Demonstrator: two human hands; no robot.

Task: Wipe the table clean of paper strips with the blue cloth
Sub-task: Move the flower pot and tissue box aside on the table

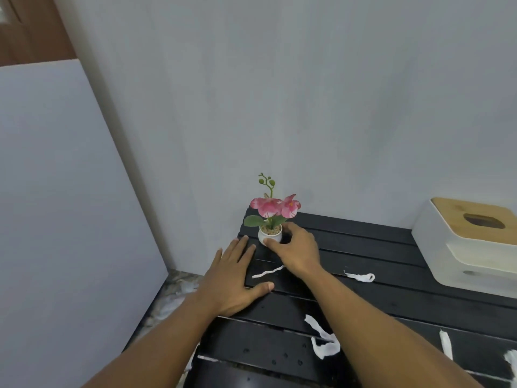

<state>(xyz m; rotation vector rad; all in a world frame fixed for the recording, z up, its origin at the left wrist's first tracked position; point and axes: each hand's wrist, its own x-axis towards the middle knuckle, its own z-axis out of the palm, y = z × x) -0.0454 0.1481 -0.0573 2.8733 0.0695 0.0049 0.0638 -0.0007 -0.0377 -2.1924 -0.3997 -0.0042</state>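
Black slatted worktop [391, 247] against a pale grey wall [307, 107] — crumpled white paper strips [324, 341] scattered on it. Your left grip [232, 278] lies flat, fingers [240, 246] straight; right grip [296, 253] curls round a glossy white pot [265, 235].

The right hand [296, 250] is gripping the small white pot [269, 236], thumb on its near side and fingers curling round behind; the pot, bearing pink flowers [275, 207], is standing at the far left corner of the black slatted table [391, 298]. The left hand [232, 278] is lying flat at the table's left edge, fingers straight. A thin strip [267, 271] is lying between the hands, a curled strip [362, 277] right of the right wrist, a looped strip [323, 338] nearer. A white tissue box [470, 247] with a wooden lid is sitting at the right
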